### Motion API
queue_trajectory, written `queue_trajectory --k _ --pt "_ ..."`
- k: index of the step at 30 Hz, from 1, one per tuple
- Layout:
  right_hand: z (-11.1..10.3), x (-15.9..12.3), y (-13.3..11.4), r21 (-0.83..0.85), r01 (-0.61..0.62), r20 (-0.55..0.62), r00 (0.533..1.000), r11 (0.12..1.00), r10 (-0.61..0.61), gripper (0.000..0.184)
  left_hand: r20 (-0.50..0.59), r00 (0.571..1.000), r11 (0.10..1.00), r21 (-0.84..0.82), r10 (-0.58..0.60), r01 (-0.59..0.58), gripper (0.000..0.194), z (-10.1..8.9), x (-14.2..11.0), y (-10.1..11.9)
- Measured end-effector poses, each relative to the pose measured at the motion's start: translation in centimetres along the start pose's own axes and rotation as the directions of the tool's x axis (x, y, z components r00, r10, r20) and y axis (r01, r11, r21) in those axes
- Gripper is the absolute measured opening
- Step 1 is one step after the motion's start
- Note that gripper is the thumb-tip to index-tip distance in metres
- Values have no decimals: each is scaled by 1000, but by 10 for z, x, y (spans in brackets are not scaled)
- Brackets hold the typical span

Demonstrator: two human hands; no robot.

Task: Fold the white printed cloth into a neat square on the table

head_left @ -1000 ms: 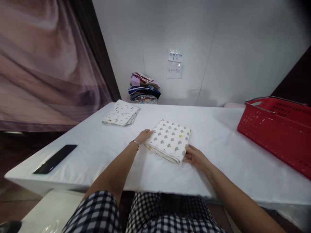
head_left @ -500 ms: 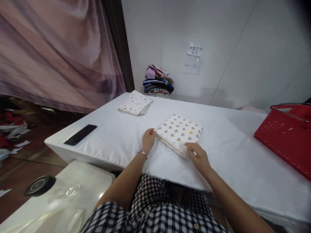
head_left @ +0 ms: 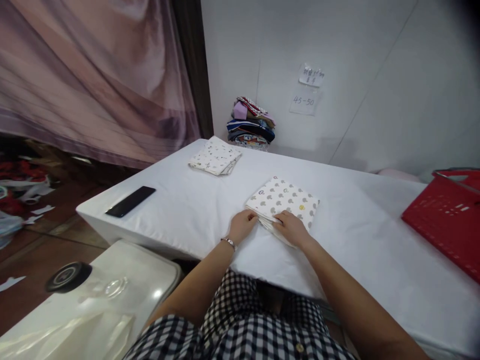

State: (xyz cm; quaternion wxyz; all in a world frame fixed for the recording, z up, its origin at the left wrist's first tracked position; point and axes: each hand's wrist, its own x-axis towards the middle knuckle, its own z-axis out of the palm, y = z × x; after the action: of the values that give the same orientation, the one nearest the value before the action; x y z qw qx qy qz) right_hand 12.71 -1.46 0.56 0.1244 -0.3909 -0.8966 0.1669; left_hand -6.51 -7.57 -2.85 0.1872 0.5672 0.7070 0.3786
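Pinching near edge of cloth on table: right hand, thumb under, fingers on top. Left hand at same edge, fingers curled together, grip unclear. Second cloth beyond, toward left; phone near left edge; red basket far right.

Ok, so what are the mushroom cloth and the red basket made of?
The mushroom-print cloth looks like soft, matte cotton, maybe: it lies in thin, bendy layers. The red basket is probably hard, smooth plastic, since its sides look stiff, with holes through them. Its handle looks like shiny metal, thin and grey.
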Motion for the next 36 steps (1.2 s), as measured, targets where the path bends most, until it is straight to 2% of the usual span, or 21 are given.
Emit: queue_trajectory --k 5,9,16,19,22,26,31,33,36 --pt "-3 3 5 109 -62 -52 996 992 68 19 9 999 999 31 35 -35 13 1 0 -1" --pt "-4 4 3 131 -138 -44 989 982 144 21 8 997 997 3 75 -75 17 2 -1 0" --pt "-1 0 -12 -67 -85 11 996 994 86 38 -19 987 986 -47 158 -158 26 5 -1 -1" --pt "1 2 -13 -141 -88 -7 996 986 88 30 -33 981 980 -52 191 -193 27 6 0 -3" --pt "2 6 -10 -107 -105 -32 994 989 102 24 -21 980 979 -36 199 -200 25 5 0 -3" --pt "2 9 -4 -6 -165 -54 985 986 165 25 13 984 984 -10 176 -176 20 4 -2 -1" --pt "2 10 -2 75 -190 -57 979 979 194 24 63 992 992 -71 107 -103 28 8 -4 8" --pt "2 10 -2 103 -189 -52 979 977 195 24 97 994 989 -139 55 -41 31 12 -1 15" --pt "2 11 -2 133 -188 -58 979 973 197 24 158 984 958 -258 -84 123 31 19 5 25"
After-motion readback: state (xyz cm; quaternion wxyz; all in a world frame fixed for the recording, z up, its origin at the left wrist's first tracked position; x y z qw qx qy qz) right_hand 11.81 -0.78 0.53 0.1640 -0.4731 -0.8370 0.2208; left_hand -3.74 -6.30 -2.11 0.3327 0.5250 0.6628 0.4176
